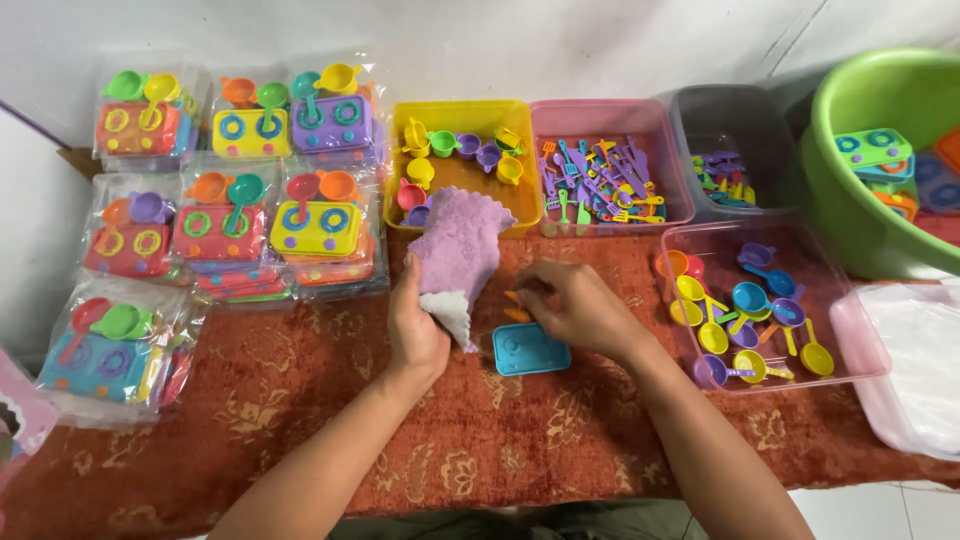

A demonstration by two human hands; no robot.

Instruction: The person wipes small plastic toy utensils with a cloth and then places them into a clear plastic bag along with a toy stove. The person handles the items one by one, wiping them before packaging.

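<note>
Two hands working: my left hand [415, 330] is gripping a purple terry cloth [458, 250]; my right hand [575, 305] is pinching small orange plastic pieces [515, 305] above a blue plastic toy stove [530, 350].

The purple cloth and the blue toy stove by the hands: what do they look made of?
Purple cloth: soft textile, likely terry or microfibre; nubbly surface, droops from the left hand. Blue toy stove: moulded plastic, likely; smooth, slightly glossy, rigid edges.

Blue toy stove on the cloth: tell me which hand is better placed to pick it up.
Probably the right hand. It hovers just above the blue toy stove, fingers touching only small orange pieces beside it. The left hand is occupied, gripping a purple cloth.
</note>
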